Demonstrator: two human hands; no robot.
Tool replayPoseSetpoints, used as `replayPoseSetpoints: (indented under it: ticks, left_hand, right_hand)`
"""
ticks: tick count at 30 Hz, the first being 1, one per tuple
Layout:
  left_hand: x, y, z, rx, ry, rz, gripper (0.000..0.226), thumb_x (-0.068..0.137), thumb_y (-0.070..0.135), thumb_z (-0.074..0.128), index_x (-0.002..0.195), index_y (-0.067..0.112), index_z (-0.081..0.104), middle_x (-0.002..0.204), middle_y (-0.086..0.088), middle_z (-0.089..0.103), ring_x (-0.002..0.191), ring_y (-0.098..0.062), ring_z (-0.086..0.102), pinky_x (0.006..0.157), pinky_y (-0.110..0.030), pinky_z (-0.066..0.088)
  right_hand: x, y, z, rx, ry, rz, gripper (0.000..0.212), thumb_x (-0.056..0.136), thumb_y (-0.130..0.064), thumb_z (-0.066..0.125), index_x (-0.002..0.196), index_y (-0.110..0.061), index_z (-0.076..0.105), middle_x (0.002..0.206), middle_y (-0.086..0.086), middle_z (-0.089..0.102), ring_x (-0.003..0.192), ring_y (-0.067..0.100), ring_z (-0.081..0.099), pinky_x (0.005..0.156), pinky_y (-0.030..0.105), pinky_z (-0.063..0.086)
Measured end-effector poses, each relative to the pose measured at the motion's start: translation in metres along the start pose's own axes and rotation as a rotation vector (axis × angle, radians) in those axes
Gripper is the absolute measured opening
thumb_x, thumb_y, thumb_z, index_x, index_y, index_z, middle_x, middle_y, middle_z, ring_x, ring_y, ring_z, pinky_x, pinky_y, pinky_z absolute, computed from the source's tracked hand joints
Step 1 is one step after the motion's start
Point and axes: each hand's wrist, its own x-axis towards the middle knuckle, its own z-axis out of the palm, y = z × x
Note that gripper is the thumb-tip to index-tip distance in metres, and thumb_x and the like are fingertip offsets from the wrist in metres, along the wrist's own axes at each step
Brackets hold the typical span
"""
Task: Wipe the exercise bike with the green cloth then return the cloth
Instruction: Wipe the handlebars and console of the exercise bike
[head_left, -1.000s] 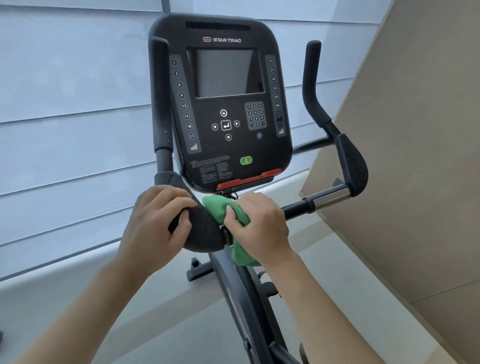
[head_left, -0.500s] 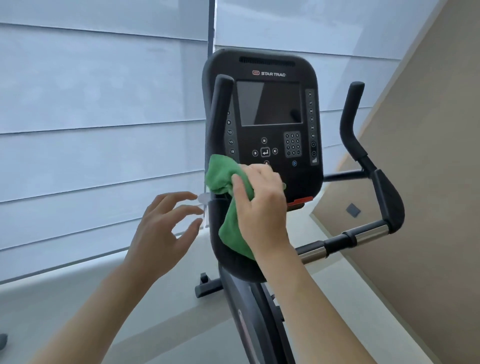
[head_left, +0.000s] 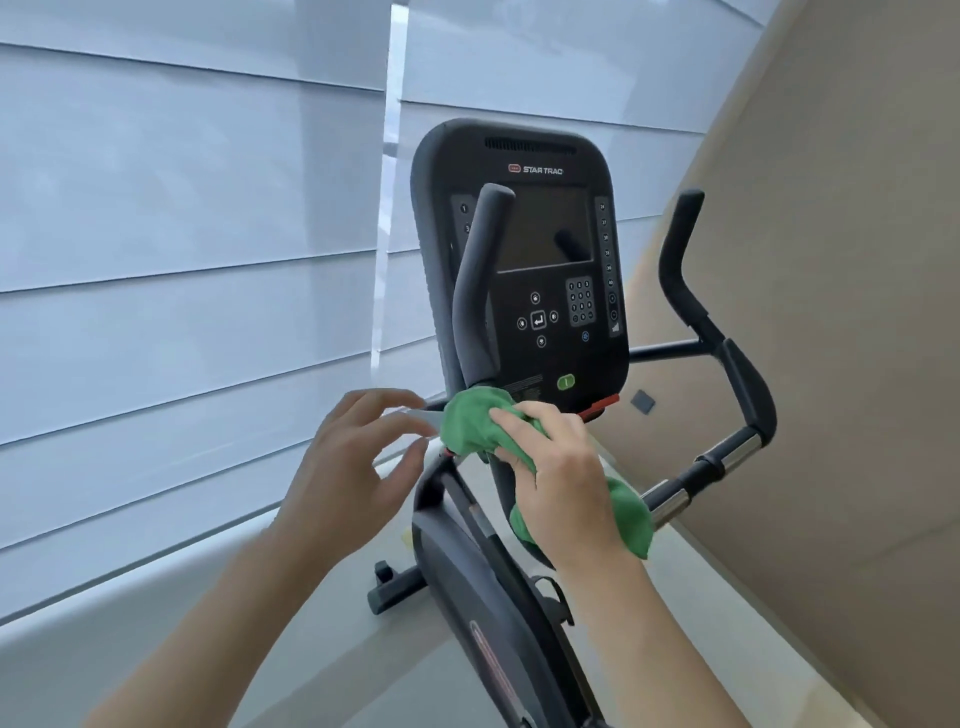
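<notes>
The black exercise bike stands in front of me with its console screen and keypad facing me. My right hand grips the green cloth and presses it against the base of the bike's left upright handlebar, just under the console. Part of the cloth hangs below my wrist. My left hand hovers just left of the cloth with fingers spread, holding nothing. The right handlebar with its chrome grip is untouched.
Pale window blinds fill the left side. A beige wall panel rises close on the right. The bike's frame and foot bar run down to a light floor between them.
My left hand let go of the left handlebar pad and now hovers open. My right hand carried the cloth from the centre bar to the base of the left handlebar. My view shifted left.
</notes>
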Motion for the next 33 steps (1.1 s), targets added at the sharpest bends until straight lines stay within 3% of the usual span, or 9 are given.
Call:
replayPoseSetpoints:
  ticks: [3, 6, 9, 13, 17, 25, 29, 31, 33]
  left_hand:
    - [0.011, -0.007, -0.004, -0.045, -0.059, 0.04, 0.017, 0.097, 0.023, 0.067, 0.105, 0.036, 0.074, 0.125, 0.02, 0.063, 0.126, -0.003, 0.051, 0.099, -0.037, 0.048]
    - [0.019, -0.011, -0.007, -0.084, -0.095, 0.072, 0.018, 0.096, 0.028, 0.063, 0.107, 0.035, 0.074, 0.123, 0.02, 0.062, 0.123, -0.004, 0.052, 0.099, -0.031, 0.045]
    - [0.026, -0.014, -0.011, -0.109, -0.114, 0.09, 0.019, 0.095, 0.029, 0.062, 0.108, 0.038, 0.073, 0.122, 0.023, 0.061, 0.122, 0.0, 0.05, 0.098, -0.019, 0.04]
    - [0.044, -0.02, -0.018, -0.101, -0.098, 0.103, 0.018, 0.098, 0.03, 0.063, 0.11, 0.036, 0.073, 0.123, 0.026, 0.06, 0.122, 0.001, 0.05, 0.096, -0.016, 0.039]
    - [0.075, -0.024, -0.026, -0.063, -0.049, 0.109, 0.023, 0.097, 0.019, 0.07, 0.113, 0.036, 0.073, 0.124, 0.024, 0.061, 0.123, 0.0, 0.05, 0.098, -0.016, 0.039]
    - [0.127, -0.02, -0.024, 0.025, 0.018, 0.111, 0.028, 0.096, 0.021, 0.07, 0.118, 0.038, 0.069, 0.125, 0.03, 0.056, 0.124, -0.001, 0.05, 0.102, -0.016, 0.037]
    - [0.139, -0.018, -0.01, 0.063, 0.015, 0.09, 0.028, 0.097, 0.023, 0.069, 0.121, 0.037, 0.068, 0.128, 0.028, 0.056, 0.126, 0.002, 0.048, 0.104, -0.017, 0.036]
    - [0.14, -0.019, -0.004, 0.072, 0.014, 0.08, 0.027, 0.097, 0.026, 0.067, 0.122, 0.037, 0.069, 0.129, 0.026, 0.056, 0.127, 0.004, 0.047, 0.104, -0.017, 0.036]
    - [0.141, -0.02, 0.002, 0.081, 0.017, 0.062, 0.027, 0.097, 0.028, 0.065, 0.122, 0.037, 0.069, 0.13, 0.027, 0.057, 0.128, 0.005, 0.046, 0.103, -0.015, 0.036]
  right_hand:
    - [-0.003, -0.011, -0.005, 0.001, -0.015, 0.031, 0.049, 0.087, 0.006, 0.074, 0.129, -0.02, 0.073, 0.121, -0.001, 0.064, 0.1, 0.027, 0.058, 0.085, 0.046, 0.058]
    - [-0.002, -0.015, -0.019, 0.06, -0.049, 0.041, 0.046, 0.087, 0.009, 0.074, 0.125, -0.017, 0.076, 0.117, 0.0, 0.065, 0.103, 0.026, 0.061, 0.089, 0.045, 0.057]
    - [0.013, -0.02, -0.041, 0.085, 0.032, 0.045, 0.047, 0.089, 0.01, 0.072, 0.128, -0.016, 0.075, 0.12, 0.001, 0.066, 0.109, 0.026, 0.063, 0.094, 0.044, 0.056]
    - [0.068, -0.025, -0.072, 0.087, 0.164, -0.001, 0.044, 0.092, 0.006, 0.073, 0.13, -0.016, 0.074, 0.123, -0.001, 0.066, 0.117, 0.02, 0.064, 0.103, 0.035, 0.055]
    - [0.136, -0.025, -0.092, 0.058, 0.251, -0.101, 0.04, 0.092, 0.003, 0.074, 0.129, -0.012, 0.074, 0.121, 0.003, 0.068, 0.113, 0.018, 0.065, 0.106, 0.024, 0.051]
    - [0.244, -0.013, -0.096, 0.151, 0.257, -0.205, 0.037, 0.095, -0.003, 0.073, 0.13, -0.013, 0.073, 0.123, 0.002, 0.068, 0.116, 0.022, 0.065, 0.106, 0.037, 0.052]
    - [0.264, -0.014, -0.061, 0.24, 0.044, -0.196, 0.032, 0.099, -0.016, 0.07, 0.13, -0.019, 0.073, 0.124, -0.002, 0.066, 0.117, 0.018, 0.06, 0.107, 0.036, 0.048]
    - [0.26, -0.014, -0.036, 0.203, -0.002, -0.177, 0.025, 0.1, -0.025, 0.068, 0.123, -0.022, 0.075, 0.12, -0.006, 0.067, 0.112, 0.02, 0.059, 0.102, 0.038, 0.049]
    - [0.257, -0.013, -0.02, 0.155, 0.09, -0.169, 0.018, 0.097, -0.035, 0.068, 0.109, -0.026, 0.077, 0.111, -0.011, 0.068, 0.102, 0.02, 0.059, 0.09, 0.038, 0.053]
